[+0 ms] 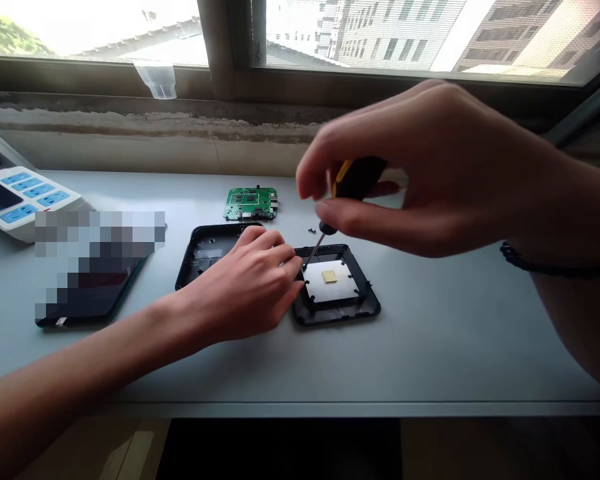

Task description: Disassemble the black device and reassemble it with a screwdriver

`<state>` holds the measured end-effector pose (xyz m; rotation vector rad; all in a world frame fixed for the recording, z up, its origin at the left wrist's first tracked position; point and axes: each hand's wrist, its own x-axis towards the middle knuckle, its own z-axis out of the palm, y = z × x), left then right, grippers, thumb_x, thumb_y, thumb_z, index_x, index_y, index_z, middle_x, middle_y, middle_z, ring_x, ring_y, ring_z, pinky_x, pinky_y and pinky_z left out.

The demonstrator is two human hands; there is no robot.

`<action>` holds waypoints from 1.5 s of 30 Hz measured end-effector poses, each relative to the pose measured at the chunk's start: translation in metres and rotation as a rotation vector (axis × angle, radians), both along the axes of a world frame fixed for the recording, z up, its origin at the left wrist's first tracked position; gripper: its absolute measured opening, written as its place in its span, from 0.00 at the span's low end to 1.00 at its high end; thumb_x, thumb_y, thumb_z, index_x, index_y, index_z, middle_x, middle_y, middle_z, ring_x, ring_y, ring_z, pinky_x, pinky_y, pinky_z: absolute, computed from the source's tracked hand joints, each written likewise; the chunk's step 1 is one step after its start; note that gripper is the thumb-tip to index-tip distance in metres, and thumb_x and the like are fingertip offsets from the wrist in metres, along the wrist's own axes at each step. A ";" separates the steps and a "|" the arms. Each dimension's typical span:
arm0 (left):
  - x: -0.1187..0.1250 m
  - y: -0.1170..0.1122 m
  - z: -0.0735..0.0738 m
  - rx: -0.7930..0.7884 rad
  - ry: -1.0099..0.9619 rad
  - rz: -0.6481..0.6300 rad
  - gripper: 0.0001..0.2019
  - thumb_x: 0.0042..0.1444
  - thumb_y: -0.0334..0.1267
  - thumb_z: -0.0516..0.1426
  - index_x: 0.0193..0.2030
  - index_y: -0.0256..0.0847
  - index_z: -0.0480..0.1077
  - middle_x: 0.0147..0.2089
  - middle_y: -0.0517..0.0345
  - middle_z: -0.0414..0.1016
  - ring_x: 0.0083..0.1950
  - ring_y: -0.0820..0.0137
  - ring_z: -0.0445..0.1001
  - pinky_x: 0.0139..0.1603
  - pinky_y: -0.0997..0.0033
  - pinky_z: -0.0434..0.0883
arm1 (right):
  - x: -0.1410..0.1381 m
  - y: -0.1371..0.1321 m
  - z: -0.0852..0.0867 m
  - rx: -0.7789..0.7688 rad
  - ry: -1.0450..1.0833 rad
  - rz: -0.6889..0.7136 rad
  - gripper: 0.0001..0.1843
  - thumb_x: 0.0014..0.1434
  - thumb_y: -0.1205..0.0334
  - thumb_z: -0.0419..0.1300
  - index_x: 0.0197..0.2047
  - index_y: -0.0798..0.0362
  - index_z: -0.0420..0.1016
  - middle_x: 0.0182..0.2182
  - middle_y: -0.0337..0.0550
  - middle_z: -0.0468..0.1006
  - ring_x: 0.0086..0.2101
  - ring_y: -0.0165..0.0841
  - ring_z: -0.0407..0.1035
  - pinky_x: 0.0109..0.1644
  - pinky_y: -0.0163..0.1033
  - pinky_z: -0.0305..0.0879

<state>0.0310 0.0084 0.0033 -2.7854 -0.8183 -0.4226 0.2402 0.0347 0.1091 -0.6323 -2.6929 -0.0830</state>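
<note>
My right hand (410,173) is closed around the black and yellow handle of a screwdriver (363,177). Its thin shaft slants down to the upper left corner of a silver metal plate (325,288), where the tip meets a dark screw spot. That plate, with a yellowish square pad (329,277) on it, sits inside a black plastic cover (373,310). My left hand (260,287) has its fingers curled against the cover's left edge, steadying it; the fingertips are partly hidden. Under my left wrist and knuckles lies another black case half (193,250), partly covered.
A green circuit board (253,203) lies behind the case halves. Several small dark screws (312,231) rest right of it. A dark tablet-like device (95,293), partly pixelated, and a white power strip (35,200) with blue sockets stand left. The table's front edge (330,409) runs below.
</note>
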 end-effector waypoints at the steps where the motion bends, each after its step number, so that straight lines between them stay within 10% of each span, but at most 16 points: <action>1: 0.000 0.000 0.000 0.001 0.000 -0.001 0.15 0.70 0.32 0.49 0.38 0.34 0.77 0.38 0.47 0.80 0.44 0.59 0.73 0.50 0.57 0.66 | 0.001 0.000 0.001 -0.016 -0.010 0.008 0.07 0.63 0.63 0.55 0.40 0.50 0.75 0.31 0.33 0.78 0.27 0.23 0.66 0.31 0.36 0.61; 9: 0.000 0.001 -0.001 0.007 0.000 -0.001 0.15 0.69 0.31 0.50 0.37 0.35 0.77 0.38 0.47 0.80 0.44 0.59 0.73 0.50 0.58 0.66 | 0.000 0.002 0.001 0.097 0.000 -0.022 0.10 0.65 0.63 0.58 0.30 0.51 0.72 0.23 0.32 0.72 0.24 0.23 0.62 0.37 0.38 0.62; 23: 0.000 0.000 -0.001 0.005 0.012 -0.002 0.15 0.69 0.32 0.50 0.38 0.35 0.77 0.37 0.47 0.79 0.43 0.59 0.73 0.50 0.56 0.67 | 0.001 0.002 0.001 -0.073 -0.021 -0.006 0.09 0.61 0.67 0.57 0.46 0.51 0.69 0.38 0.34 0.77 0.30 0.22 0.66 0.32 0.35 0.61; 29: 0.000 0.000 0.000 0.009 0.008 -0.010 0.15 0.69 0.31 0.50 0.37 0.34 0.77 0.37 0.47 0.79 0.44 0.58 0.74 0.50 0.57 0.67 | 0.001 0.001 0.003 0.101 -0.039 -0.034 0.11 0.66 0.55 0.61 0.35 0.52 0.72 0.24 0.32 0.71 0.28 0.25 0.64 0.38 0.39 0.61; 35: 0.000 0.000 0.000 0.015 0.009 0.002 0.16 0.70 0.33 0.50 0.38 0.34 0.78 0.38 0.46 0.79 0.43 0.58 0.73 0.50 0.56 0.67 | 0.004 0.002 0.002 -0.051 -0.025 -0.003 0.08 0.61 0.67 0.59 0.45 0.52 0.70 0.39 0.35 0.75 0.34 0.24 0.67 0.34 0.35 0.59; 45: 0.001 0.000 -0.001 0.016 0.001 -0.010 0.16 0.70 0.32 0.50 0.39 0.32 0.78 0.37 0.47 0.79 0.42 0.58 0.73 0.49 0.55 0.68 | -0.001 0.001 0.001 -0.055 -0.028 0.010 0.08 0.59 0.71 0.60 0.42 0.54 0.71 0.34 0.32 0.74 0.30 0.21 0.63 0.35 0.34 0.58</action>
